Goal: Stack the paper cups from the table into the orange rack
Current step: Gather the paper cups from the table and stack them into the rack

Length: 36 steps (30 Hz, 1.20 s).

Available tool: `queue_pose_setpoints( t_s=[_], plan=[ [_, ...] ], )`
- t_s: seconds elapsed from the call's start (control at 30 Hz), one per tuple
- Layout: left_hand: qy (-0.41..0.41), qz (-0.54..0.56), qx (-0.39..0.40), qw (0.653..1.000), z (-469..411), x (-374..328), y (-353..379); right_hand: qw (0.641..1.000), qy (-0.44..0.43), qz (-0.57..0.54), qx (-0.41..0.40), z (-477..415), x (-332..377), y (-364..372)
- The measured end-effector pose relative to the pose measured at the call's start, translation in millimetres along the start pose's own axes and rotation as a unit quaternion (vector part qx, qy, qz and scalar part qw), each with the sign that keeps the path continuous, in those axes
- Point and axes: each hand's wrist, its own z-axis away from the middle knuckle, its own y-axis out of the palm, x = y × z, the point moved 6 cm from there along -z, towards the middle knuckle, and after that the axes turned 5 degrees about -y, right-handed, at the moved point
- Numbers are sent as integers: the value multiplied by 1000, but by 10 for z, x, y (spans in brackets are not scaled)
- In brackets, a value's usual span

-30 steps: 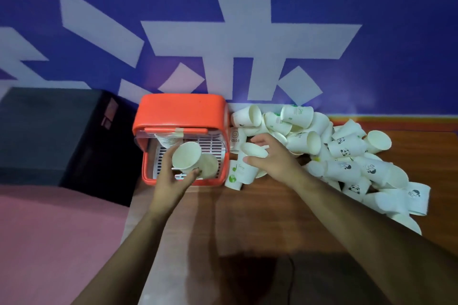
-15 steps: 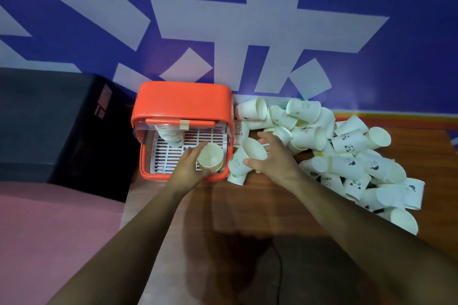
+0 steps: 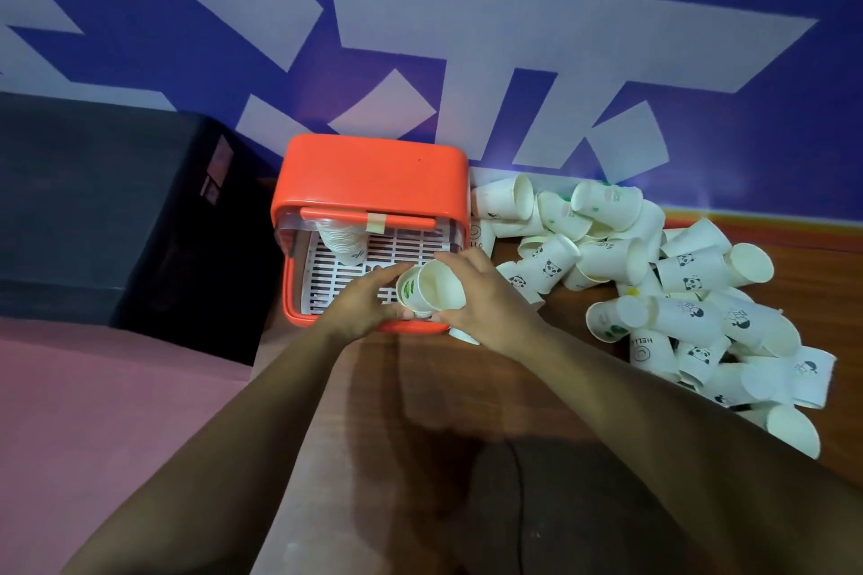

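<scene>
While both hands meet over the front lip of the orange rack (image 3: 373, 173), I judge the step to be nesting two cups before they go in. At present the left hand (image 3: 357, 310) grips a green-printed cup (image 3: 406, 289); the right hand (image 3: 488, 301) is curled round a white paper cup (image 3: 439, 287), mouth tilted towards the camera. The two touch; whether one is seated in the other I cannot tell. Advice: align rims squarely, press lightly to avoid creasing thin walls, then lower onto the slatted tray (image 3: 411, 243) beside the nested stack (image 3: 341, 243). Remaining loose cups (image 3: 677, 280) lie heaped on the bench (image 3: 420, 388), right of the rack.
</scene>
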Motion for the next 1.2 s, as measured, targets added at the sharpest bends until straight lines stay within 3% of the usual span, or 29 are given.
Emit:
queue_pose_setpoints(
  t_s=[0.3, 0.43, 0.53, 0.67, 0.83, 0.93, 1.1, 1.2],
  plan=[
    [-10, 7, 7, 1000, -65, 101, 5, 984, -24, 166, 67, -302, 29, 296],
    [-27, -17, 4, 999, -21, 146, 22, 985, 0, 143, 94, -319, -47, 367],
    [-55, -29, -71, 996, 110, 160, -19, 993, 8, 92, 79, -198, -115, 329],
    [-35, 50, -191, 980, 464, 44, 48, 998, 26, 60, -16, 146, -280, 88],
    [-53, 91, -42, 994, 628, 19, 788, 987, 154, 53, 11, 390, -821, 42],
    [-90, 79, 17, 993, 539, 37, 1109, 984, 178, 12, 22, 378, -935, 133],
    [-108, 98, 16, 989, 305, -37, 1369, 982, 164, -62, 63, 260, -951, 419],
    [-131, 122, -2, 984, 249, 8, 1429, 982, 178, -62, 14, 257, -1013, 409]
  ],
)
